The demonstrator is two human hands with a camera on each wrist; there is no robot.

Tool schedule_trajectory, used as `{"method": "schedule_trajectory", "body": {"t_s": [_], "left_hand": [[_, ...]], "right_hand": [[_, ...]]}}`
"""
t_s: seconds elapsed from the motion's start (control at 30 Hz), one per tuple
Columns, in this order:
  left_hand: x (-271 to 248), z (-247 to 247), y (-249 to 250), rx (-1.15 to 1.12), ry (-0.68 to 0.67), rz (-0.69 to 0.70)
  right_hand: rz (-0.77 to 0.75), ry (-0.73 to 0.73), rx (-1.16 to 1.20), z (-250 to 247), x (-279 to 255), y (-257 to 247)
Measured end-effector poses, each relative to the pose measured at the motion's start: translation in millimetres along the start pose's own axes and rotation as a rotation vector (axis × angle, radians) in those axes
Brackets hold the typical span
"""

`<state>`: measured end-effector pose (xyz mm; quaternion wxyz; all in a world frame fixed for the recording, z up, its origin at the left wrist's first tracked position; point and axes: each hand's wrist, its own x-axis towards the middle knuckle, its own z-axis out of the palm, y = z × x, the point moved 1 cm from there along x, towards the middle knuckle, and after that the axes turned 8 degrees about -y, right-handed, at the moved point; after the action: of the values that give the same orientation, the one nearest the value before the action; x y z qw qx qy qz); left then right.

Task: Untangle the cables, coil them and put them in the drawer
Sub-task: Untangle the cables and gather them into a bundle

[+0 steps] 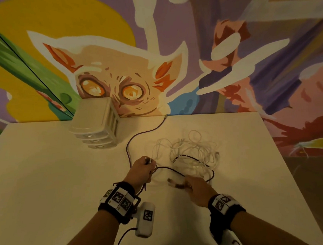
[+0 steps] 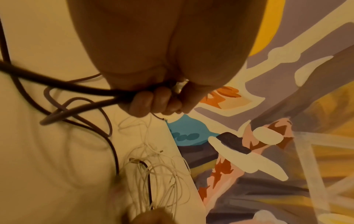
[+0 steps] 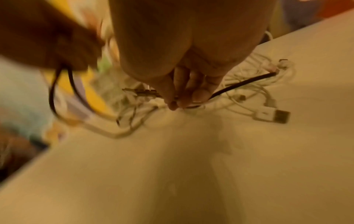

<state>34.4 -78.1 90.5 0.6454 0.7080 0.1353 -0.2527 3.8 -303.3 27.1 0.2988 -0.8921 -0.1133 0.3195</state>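
A tangle of thin white cables (image 1: 191, 152) lies on the table, with a dark purple cable (image 1: 133, 138) threaded through it and running to the back edge. My left hand (image 1: 142, 169) grips loops of the purple cable (image 2: 80, 91) in a fist just left of the tangle. My right hand (image 1: 197, 187) pinches the purple cable near its plug (image 3: 141, 93), at the tangle's near side. A white USB plug (image 3: 272, 116) lies loose beside it. A small white drawer unit (image 1: 96, 123) stands at the back left, its drawers shut.
The white table (image 1: 48, 182) ends at a painted mural wall (image 1: 172, 47) behind and drops off on the right (image 1: 281, 163). Wrist cameras and their leads hang under both forearms.
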Motion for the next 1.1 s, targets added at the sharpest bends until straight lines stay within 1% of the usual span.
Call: {"method": "schedule_trajectory", "body": {"t_s": [0.07,0.1,0.17,0.3,0.37,0.4,0.47,0.53,0.57,0.6,0.67,0.7,0.73,0.8,0.87,0.9,0.93,0.97,1.03,1.07,1.1], "left_hand": [[0,4,-1,-0.039,0.002,-0.036],[0,8,0,-0.074,-0.005,-0.051],[1,17,4,-0.157,-0.038,-0.077],[11,32,14,-0.327,-0.125,-0.143],[15,36,18,-0.349,-0.144,-0.122],[16,37,21,-0.308,-0.116,-0.093],[19,32,29,-0.165,0.016,0.004],[20,23,41,-0.07,0.133,0.101],[21,19,48,-0.048,0.161,0.145],[19,15,55,-0.032,0.171,0.179],[16,15,69,-0.089,0.131,0.222],[13,18,76,-0.182,0.077,0.231],[9,23,83,-0.281,0.012,0.231],[3,32,101,-0.401,-0.096,0.235],[-3,30,130,-0.452,-0.116,0.29],[-7,22,151,-0.477,-0.083,0.336],[-14,8,174,-0.494,-0.015,0.402],[-22,-11,197,-0.503,0.081,0.475],[-40,-58,234,-0.462,0.328,0.645],[-49,-79,245,-0.367,0.456,0.737],[-55,-95,250,-0.183,0.578,0.803]], "right_hand": [[-0.072,0.147,0.24,-11,1,-11],[-0.11,0.198,0.321,-15,2,-17],[-0.169,0.249,0.417,-21,3,-26],[-0.233,0.293,0.526,-27,4,-36],[-0.243,0.321,0.51,-29,1,-37],[-0.246,0.325,0.487,-29,-1,-36],[-0.246,0.282,0.384,-30,-4,-30],[-0.192,0.168,0.186,-27,-8,-24],[-0.158,0.142,0.117,-27,-10,-22],[-0.133,0.175,0.098,-28,-11,-22],[-0.137,0.339,0.154,-36,-12,-32],[-0.166,0.396,0.161,-41,-9,-43],[-0.21,0.404,0.15,-46,-6,-54],[-0.281,0.324,0.133,-57,2,-80],[-0.286,0.235,0.092,-62,12,-90],[-0.253,0.197,0.072,-65,17,-87],[-0.203,0.157,0.051,-69,19,-81],[-0.161,0.129,0.041,-75,19,-71],[-0.106,0.127,0.093,-89,14,-53],[-0.104,0.143,0.148,-98,9,-50],[-0.12,0.159,0.189,-107,5,-51]]}}
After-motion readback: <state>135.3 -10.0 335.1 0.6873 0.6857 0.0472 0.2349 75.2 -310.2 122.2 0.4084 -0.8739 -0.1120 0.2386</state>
